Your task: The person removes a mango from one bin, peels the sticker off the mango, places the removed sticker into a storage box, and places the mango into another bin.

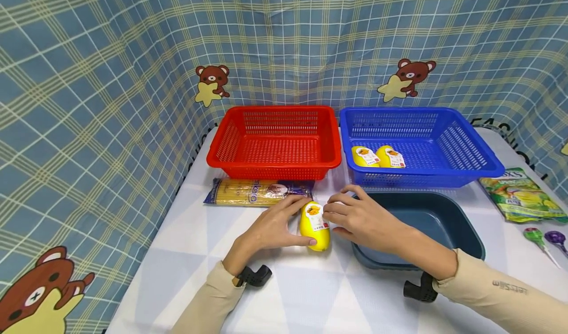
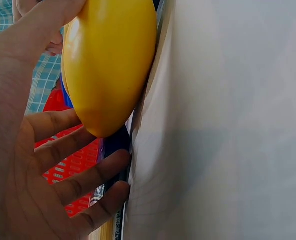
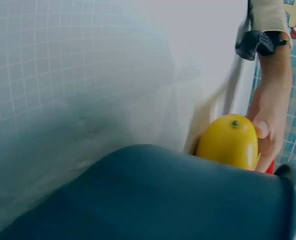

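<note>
A yellow mango point(image 1: 320, 240) with a white label stands at the middle of the table. My left hand point(image 1: 272, 228) holds it, the thumb at its near end and the forefinger at its far end. In the left wrist view the thumb lies on the mango point(image 2: 113, 60), while the other fingers spread below its tip. My right hand point(image 1: 361, 220) is at the label side, its fingers loosely bent beside the fruit, and its forearm crosses over a dark teal basin point(image 1: 475, 240). That basin's wall point(image 3: 177, 200) hides the right fingers in the right wrist view.
A red basket point(image 1: 284, 172) stands at the back left, with a pack of spaghetti point(image 1: 237, 193) before it. Two labelled mangoes point(image 1: 361, 160) lie in the blue basket point(image 1: 421, 180) at the back right. Green snack bags point(image 1: 523, 196) and two lollipops point(image 1: 534, 235) are at the far right.
</note>
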`<state>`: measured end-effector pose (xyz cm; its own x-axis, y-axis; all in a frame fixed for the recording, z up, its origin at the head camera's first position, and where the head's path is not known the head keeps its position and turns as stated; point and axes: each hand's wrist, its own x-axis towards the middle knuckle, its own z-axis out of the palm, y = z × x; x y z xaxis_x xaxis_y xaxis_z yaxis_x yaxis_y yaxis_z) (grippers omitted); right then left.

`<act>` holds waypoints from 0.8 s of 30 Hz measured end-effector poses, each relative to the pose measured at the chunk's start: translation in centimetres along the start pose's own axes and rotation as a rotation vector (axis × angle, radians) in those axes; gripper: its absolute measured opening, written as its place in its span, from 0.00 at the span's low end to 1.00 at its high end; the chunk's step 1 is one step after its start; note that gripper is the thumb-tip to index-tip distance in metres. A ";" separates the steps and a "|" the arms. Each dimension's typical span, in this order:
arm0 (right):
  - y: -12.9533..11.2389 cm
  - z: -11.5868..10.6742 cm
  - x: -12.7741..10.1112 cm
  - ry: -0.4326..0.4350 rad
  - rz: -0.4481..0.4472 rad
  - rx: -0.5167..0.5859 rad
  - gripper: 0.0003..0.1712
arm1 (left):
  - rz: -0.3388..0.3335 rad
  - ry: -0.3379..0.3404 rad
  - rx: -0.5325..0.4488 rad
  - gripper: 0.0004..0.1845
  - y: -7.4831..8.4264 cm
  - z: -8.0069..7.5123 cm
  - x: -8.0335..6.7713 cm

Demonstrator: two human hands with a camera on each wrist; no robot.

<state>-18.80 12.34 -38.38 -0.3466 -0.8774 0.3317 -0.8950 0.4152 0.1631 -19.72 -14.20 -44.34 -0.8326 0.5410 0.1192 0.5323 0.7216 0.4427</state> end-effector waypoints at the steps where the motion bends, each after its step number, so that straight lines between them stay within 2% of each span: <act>1: 0.0 0.2 0.1 0.003 -0.004 0.004 0.21 | 0.000 0.000 0.001 0.53 0.0 0.0 0.0; 14: 0.1 1.8 0.1 0.054 -0.052 -0.007 0.15 | 0.020 0.000 0.000 0.53 0.0 0.0 0.1; 24: 0.3 1.4 0.6 0.095 -0.032 0.047 0.15 | 0.017 -0.018 -0.012 0.53 -0.2 -0.2 0.0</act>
<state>-19.65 11.64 -39.42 -0.2913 -0.8626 0.4136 -0.9182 0.3734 0.1321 -19.89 -14.46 -44.24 -0.8207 0.5604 0.1111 0.5441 0.7075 0.4511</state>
